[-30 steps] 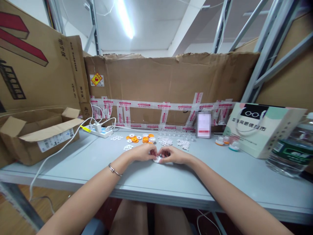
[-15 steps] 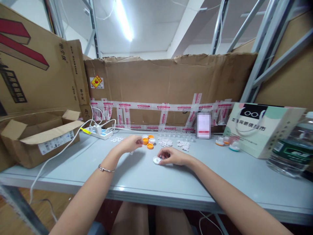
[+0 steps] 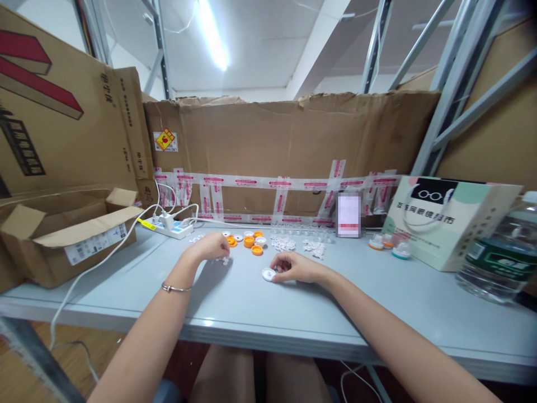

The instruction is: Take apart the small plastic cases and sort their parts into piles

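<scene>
Thumb and fingers of my right hand [image 3: 296, 267] grip the edge of a white round cap [image 3: 268, 274], which lies on the table with its hollow side up. My left hand [image 3: 213, 246] is closed with its fingers bent down over a few tiny white pieces [image 3: 224, 260]; what sits between its fingertips is hidden. Just beyond it, partly covered, are orange and white round caps [image 3: 231, 240]. More of these caps [image 3: 257, 251] are grouped in the middle. Behind my right hand are two piles of small white parts [image 3: 284, 244].
Clear cups [image 3: 302, 230] line the back below a taped cardboard wall [image 3: 293, 140]. On the left are a power strip [image 3: 172, 228] and an open carton [image 3: 75, 240]. Finished-looking domed pieces [image 3: 401, 251], a paper bag [image 3: 444, 224] and a water bottle [image 3: 497, 252] stand right.
My left hand has shifted left, away from the middle caps to above the tiny white pieces, uncovering more caps behind it. My right hand and the white cap have stayed put.
</scene>
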Demonstrator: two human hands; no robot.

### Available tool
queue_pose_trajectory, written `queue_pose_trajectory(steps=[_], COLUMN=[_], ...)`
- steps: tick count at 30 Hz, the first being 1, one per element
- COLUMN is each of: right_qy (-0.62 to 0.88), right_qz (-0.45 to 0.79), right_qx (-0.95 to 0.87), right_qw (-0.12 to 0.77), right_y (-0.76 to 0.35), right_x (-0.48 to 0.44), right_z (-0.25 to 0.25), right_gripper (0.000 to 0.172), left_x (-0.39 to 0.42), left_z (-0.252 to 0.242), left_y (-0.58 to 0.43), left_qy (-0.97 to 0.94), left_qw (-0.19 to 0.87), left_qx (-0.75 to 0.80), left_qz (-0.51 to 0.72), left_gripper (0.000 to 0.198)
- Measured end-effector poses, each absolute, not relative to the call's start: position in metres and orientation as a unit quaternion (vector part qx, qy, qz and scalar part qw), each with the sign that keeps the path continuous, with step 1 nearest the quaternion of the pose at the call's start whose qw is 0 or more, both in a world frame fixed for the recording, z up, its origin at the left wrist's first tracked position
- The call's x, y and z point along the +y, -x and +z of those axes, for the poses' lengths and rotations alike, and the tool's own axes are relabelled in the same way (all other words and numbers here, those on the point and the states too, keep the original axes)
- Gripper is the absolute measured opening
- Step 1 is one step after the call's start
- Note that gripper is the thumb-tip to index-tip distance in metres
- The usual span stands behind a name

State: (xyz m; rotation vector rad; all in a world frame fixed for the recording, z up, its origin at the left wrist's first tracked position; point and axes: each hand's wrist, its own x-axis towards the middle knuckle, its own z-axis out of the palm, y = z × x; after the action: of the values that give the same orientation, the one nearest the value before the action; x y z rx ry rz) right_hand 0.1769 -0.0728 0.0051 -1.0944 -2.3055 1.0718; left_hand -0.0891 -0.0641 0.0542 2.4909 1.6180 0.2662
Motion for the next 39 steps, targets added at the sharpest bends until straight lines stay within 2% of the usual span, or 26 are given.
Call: queue_pose_trajectory(steps=[3,10,26,32,39], right_qy=[0.388,0.397,0.388,0.389,0.393], right_qz=[0.379,0.369,0.362,0.357,0.355], right_qx=[-0.818,-0.813,-0.815,-0.814,-0.809], right_qw=[0.189,0.213,0.234,0.241,0.256], right_y=[-0.176,-0.172,-0.171,-0.171,-0.170], right_x=[-0.073,-0.077,-0.072,-0.072,-0.070], right_z=[0.005,0.007,0.000,0.000,-0.005], right_gripper=[0.036,0.034,0.032,0.032,0.029], left_x=[-0.070,-0.084,-0.080,-0.080,-0.086], left_z=[0.054,0.038,0.022,0.020,0.025], left_y=[0.074,0.028,0.016,0.015,0.012], left_qy=[-0.845,-0.941,-0.941,-0.932,-0.926], left_qw=[0.051,0.046,-0.224,-0.297,-0.337], left_qx=[0.518,0.299,0.234,0.189,0.162], left_qz=[0.123,0.152,0.097,0.084,0.060], left_gripper=[0.018,0.011,0.015,0.020,0.017])
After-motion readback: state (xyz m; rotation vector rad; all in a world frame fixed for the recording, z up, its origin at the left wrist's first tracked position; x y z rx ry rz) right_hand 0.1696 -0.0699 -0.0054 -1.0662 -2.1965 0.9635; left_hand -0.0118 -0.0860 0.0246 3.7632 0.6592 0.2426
